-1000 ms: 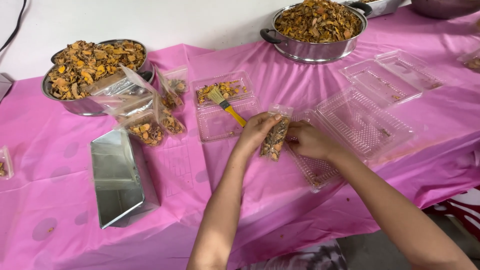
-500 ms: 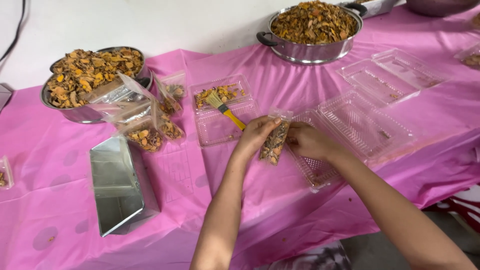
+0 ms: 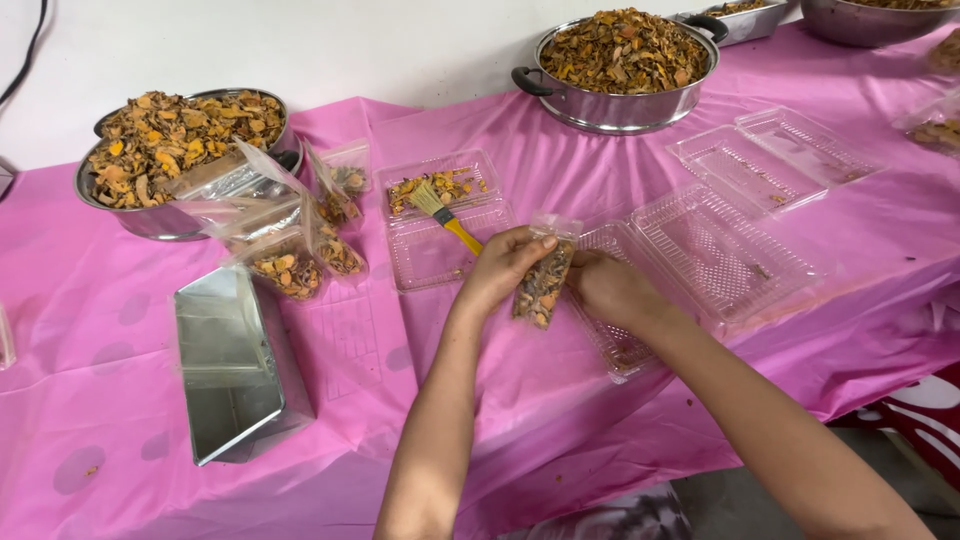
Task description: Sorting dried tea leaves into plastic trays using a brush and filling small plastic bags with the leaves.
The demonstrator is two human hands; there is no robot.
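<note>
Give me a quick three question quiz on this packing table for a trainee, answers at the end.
1. True or false: both hands hold one small clear bag of dried pieces.
2. Where does the yellow-handled brush lie? A: in the metal box. B: on an open clear tray. C: in a pot.
3. Fill in: the empty metal box lies on the ____ tablecloth.

Key
1. True; the left hand pinches near the top, the right grips the side.
2. B, the tray left of the hands.
3. Pink.
</note>
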